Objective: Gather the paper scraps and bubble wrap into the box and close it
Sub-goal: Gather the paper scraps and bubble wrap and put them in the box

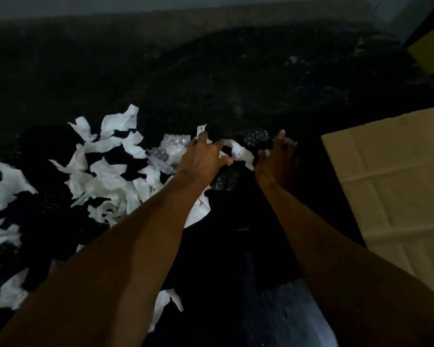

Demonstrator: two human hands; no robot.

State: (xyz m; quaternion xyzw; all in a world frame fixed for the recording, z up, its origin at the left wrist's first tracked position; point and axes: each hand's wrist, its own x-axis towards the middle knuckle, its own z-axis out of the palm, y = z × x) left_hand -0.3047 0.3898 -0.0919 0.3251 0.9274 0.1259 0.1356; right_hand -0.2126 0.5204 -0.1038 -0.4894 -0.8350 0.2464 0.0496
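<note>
White paper scraps [105, 174] lie scattered over a dark floor on the left and centre. Clear bubble wrap [172, 146] sits among them, and another piece [257, 137] lies in the dark further right. My left hand [202, 156] reaches into the pile with fingers spread and pinches a curled white scrap [241, 152]. A little to the right, my right hand [277, 156] hovers with fingers apart over the dark bubble wrap; whether it touches it I cannot tell. The cardboard box [391, 176] stands at the right, only its pale flap in view.
The floor is dark and dimly lit. A pale wall [161, 3] runs along the far edge. A yellow-green panel [429, 51] stands at the top right corner. More scraps lie near my left forearm at the bottom left [13, 294].
</note>
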